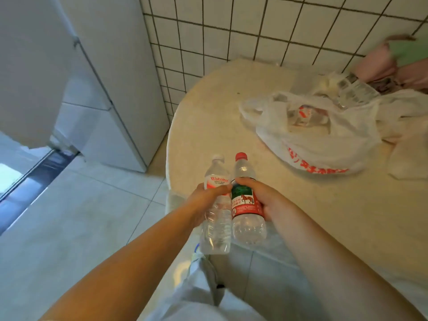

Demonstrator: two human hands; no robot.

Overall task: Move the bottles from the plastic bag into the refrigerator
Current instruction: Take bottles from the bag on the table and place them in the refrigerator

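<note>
My left hand (203,200) grips a clear water bottle with a white cap (216,218) around its middle. Right beside it, my right hand (261,200) grips a water bottle with a red cap and a red and green label (246,205). Both bottles are held together above the near edge of the round cream table (231,126). The white plastic bag with red print (324,140) lies open on the table at the right, with another bottle (303,117) inside. The white refrigerator (108,72) stands at the left against the tiled wall, its upper door (30,66) swung open.
Crumpled clear plastic (354,91) and white cloth (407,154) lie behind and beside the bag. Pink and green fabric (398,59) sits at the far right. Pale floor tiles (81,216) stretch between me and the refrigerator. A dark sliding-door track (34,177) runs at the left.
</note>
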